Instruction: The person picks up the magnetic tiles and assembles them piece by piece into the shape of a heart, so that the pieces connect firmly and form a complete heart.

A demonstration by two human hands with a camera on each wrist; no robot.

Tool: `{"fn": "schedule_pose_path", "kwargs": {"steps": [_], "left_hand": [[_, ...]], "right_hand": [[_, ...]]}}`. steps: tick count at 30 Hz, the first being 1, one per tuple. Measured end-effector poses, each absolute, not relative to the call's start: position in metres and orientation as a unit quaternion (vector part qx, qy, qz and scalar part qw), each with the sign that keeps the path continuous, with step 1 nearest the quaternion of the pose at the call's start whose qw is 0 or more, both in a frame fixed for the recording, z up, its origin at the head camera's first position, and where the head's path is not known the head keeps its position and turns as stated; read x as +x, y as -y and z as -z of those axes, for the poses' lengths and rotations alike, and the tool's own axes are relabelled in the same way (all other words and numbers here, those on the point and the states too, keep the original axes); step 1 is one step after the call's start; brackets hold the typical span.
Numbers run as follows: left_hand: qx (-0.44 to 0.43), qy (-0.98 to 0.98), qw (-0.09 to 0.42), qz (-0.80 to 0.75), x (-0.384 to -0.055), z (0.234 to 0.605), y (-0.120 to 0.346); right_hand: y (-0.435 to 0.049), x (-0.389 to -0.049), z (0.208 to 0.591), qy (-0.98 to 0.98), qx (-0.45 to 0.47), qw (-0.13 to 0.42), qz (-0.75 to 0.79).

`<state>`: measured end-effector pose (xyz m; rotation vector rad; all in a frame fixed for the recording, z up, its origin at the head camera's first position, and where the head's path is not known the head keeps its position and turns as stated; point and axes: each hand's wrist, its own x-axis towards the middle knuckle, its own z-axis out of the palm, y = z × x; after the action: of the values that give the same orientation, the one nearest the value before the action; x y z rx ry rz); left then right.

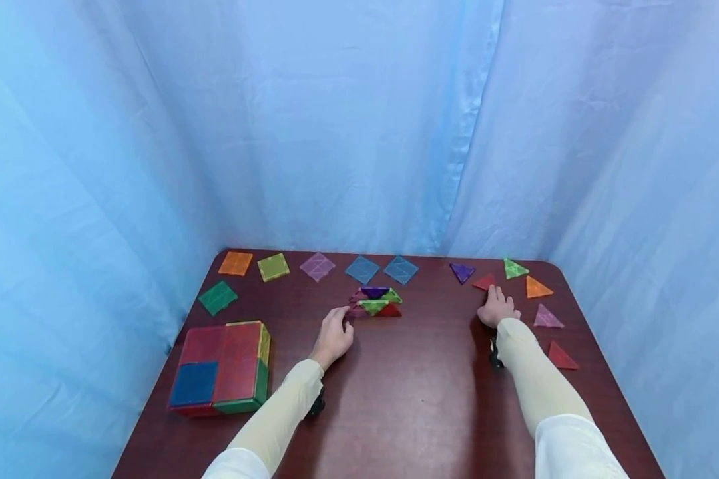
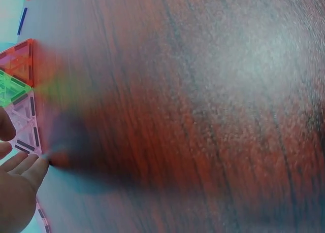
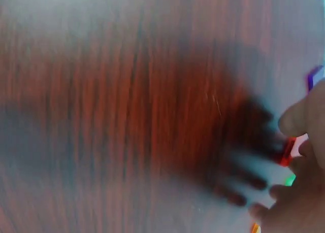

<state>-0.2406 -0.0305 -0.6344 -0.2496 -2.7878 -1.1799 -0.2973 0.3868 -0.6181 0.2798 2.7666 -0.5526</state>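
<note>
Near the table's middle, small translucent triangle tiles stand in two joined rows. The front row has a pink triangle (image 2: 25, 119), a green triangle (image 1: 373, 307) and a red triangle (image 1: 390, 311). Behind it, a purple triangle (image 1: 374, 291) and a green one show. My left hand (image 1: 333, 337) is at the row's left end, its fairly straight fingers touching the pink triangle's lower corner. Over on the right, my right hand (image 1: 497, 309) reaches to a loose red triangle (image 1: 484, 282), partly hidden by the fingers. In the right wrist view that red tile (image 3: 288, 153) shows between thumb and fingers.
Loose square tiles, among them an orange square (image 1: 236, 263) and a blue square (image 1: 401, 270), lie along the back. Purple (image 1: 462, 272), green, orange (image 1: 538, 287), pink and red (image 1: 560, 356) triangles lie at the right. A block of tiles (image 1: 236, 362) stands at left. Blue curtains (image 1: 335, 133) surround the table.
</note>
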Motion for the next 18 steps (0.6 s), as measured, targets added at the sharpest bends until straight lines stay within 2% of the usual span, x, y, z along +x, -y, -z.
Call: {"fn": "schedule_pose_path", "kwargs": {"steps": [6, 15, 18], "left_hand": [[-0.078, 0.918, 0.028, 0.388, -0.238, 0.632, 0.03], [-0.06, 0.921, 0.013, 0.384, -0.229, 0.63, 0.029], [-0.057, 0.921, 0.03, 0.383, -0.221, 0.63, 0.028]], "right_hand": [[-0.382, -0.285, 0.615, -0.985, 0.037, 0.114, 0.127], [-0.354, -0.249, 0.64, -0.992, -0.095, -0.029, 0.082], [-0.338, -0.236, 0.643, -0.984, -0.148, -0.063, 0.077]]}}
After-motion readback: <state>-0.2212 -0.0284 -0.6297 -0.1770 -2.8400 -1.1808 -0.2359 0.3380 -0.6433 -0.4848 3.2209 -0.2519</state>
